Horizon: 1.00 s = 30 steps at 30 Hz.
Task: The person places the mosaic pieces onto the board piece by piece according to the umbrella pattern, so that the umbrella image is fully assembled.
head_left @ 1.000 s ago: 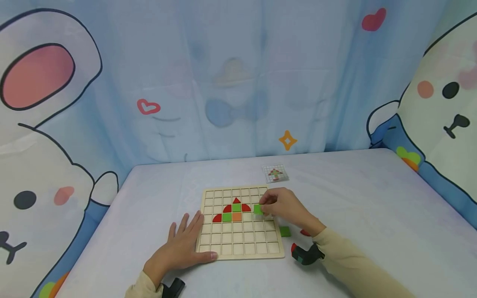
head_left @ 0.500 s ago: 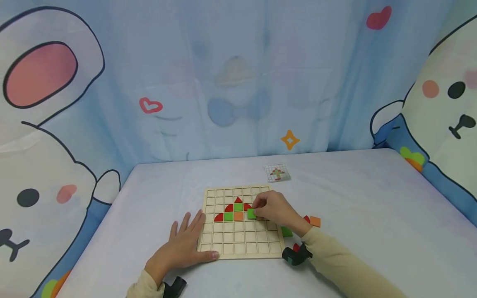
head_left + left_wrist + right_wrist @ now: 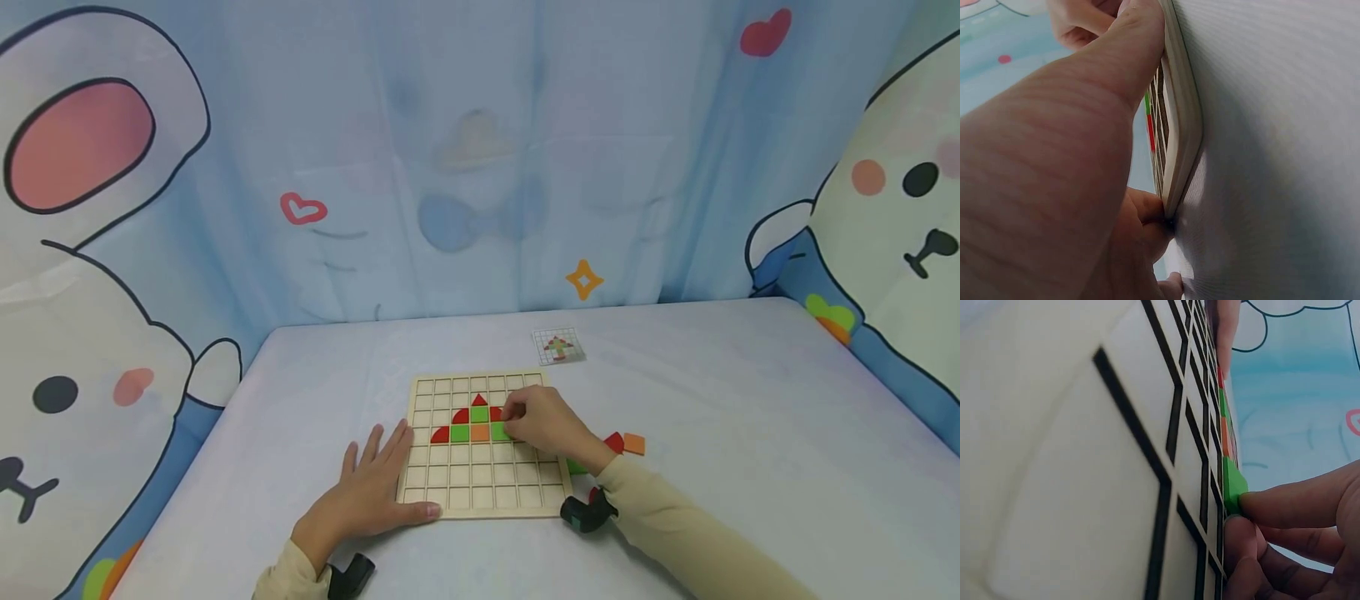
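A wooden grid board (image 3: 482, 498) lies on the table with red, green and orange tiles set in its cells. My left hand (image 3: 369, 493) rests at its left edge, fingers spread straight, the thumb on the front rim. With thumb and fingertips, my right hand (image 3: 551, 423) pinches a green square tile (image 3: 1234, 487) at a cell just right of the orange square tile (image 3: 480, 432). Left of the orange one are another green square (image 3: 460, 433) and a red quarter-round tile (image 3: 441, 435). A red triangle (image 3: 479, 400) tops the pattern. The right hand partly covers a red tile (image 3: 495, 414).
Behind the board lies a small pattern card (image 3: 558, 346). Loose pieces sit right of the board: an orange square (image 3: 634, 444), a red tile (image 3: 614, 442) and a green one (image 3: 576, 467), partly covered by the right forearm. A printed curtain hangs behind the table.
My right hand has moved left and down with the green square tile, bringing it against the orange tile's right side. The left hand stays at the board's edge.
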Available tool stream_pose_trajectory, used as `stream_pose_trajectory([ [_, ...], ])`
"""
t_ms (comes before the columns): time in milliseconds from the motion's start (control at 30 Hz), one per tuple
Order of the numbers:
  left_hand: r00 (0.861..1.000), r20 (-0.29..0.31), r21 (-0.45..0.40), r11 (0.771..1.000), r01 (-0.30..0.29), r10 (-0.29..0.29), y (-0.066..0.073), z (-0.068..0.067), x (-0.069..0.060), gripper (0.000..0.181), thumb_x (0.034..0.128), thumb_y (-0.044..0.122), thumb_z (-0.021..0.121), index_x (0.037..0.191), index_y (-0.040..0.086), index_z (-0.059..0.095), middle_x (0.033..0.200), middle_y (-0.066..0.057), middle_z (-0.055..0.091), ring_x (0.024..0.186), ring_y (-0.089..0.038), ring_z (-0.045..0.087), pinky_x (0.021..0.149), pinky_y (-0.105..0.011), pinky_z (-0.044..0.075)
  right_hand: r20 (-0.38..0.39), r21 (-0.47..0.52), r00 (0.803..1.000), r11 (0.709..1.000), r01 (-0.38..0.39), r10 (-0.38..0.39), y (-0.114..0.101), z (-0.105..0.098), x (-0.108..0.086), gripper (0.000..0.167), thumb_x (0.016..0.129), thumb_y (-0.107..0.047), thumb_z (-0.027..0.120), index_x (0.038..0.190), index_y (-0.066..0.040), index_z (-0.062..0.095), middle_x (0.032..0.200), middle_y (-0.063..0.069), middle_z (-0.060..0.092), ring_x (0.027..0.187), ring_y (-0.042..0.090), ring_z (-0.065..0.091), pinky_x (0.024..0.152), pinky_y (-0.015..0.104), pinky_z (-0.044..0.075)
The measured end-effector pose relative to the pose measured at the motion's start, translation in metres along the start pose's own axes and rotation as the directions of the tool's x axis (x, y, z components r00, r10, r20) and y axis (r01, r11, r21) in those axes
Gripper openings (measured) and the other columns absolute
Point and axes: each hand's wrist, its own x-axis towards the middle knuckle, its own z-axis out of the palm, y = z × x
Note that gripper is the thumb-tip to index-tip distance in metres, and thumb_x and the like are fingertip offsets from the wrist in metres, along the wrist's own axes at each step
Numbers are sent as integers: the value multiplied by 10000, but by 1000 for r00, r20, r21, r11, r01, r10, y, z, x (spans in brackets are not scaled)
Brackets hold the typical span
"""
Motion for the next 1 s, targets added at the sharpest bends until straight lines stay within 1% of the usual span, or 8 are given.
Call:
stream_pose_trajectory([
  [200,1000,3,5,1000,6,-6,0,0,0,1244,845,711,795,1708,32,209,1787,-105,147,1629,-430,16,1239,-694,-14,-15,-35,1000,999,13,-14,-2,4,0,121,893,32,760,846,-78,747,774,-43,644,704,134,557,675,329,497],
  [367,1000,0,14,1000,4,-4,-1,1,0,1243,845,716,791,1707,33,212,1787,-104,148,1628,-432,21,1236,-700,-7,-10,-44,1000,999,16,-16,-2,3,0,114,891,33,763,856,-74,742,770,-43,642,704,132,555,675,319,494],
  [467,1000,2,16,1000,3,-3,-1,1,0,1243,845,717,791,1707,33,214,1787,-106,150,1628,-433,23,1235,-703,-4,4,-20,1000,1000,5,-5,-2,1,-2,104,908,20,757,874,-78,747,784,-42,648,716,139,563,686,328,497],
  [567,1000,2,16,1000,2,-3,-1,2,1,1244,844,718,791,1708,35,212,1787,-106,149,1628,-433,23,1235,-703,-5,27,23,1000,1000,-1,1,1,-4,-5,43,939,-23,752,922,-63,752,827,-46,667,757,146,586,721,343,515],
  [633,1000,3,15,1000,3,-3,-1,1,0,1245,844,718,791,1708,35,212,1787,-104,147,1629,-432,21,1236,-702,-6,43,54,999,999,1,-3,3,-7,-8,16,958,-48,746,959,-62,755,859,-49,677,786,149,602,748,353,523],
  [700,1000,3,12,1000,1,-1,0,1,0,1245,845,717,792,1709,35,209,1788,-102,144,1628,-432,18,1236,-701,-8,52,75,999,997,11,-15,5,-11,-11,27,979,-66,738,996,-54,755,888,-45,686,813,153,616,773,364,532],
  [800,1000,6,8,1000,1,-1,0,0,-1,1243,847,712,793,1709,35,207,1789,-102,141,1628,-434,15,1235,-702,-12,50,97,998,995,25,-30,7,-18,-16,60,996,-56,710,1034,-59,757,932,-33,700,842,156,629,797,371,538],
  [1000,1000,6,10,1000,-2,2,1,0,-1,1240,849,709,792,1707,30,208,1787,-111,145,1626,-441,19,1233,-707,-11,24,88,1000,996,5,-7,13,-32,-23,94,1016,-73,695,1083,-53,757,1000,-16,718,908,159,641,849,391,544],
])
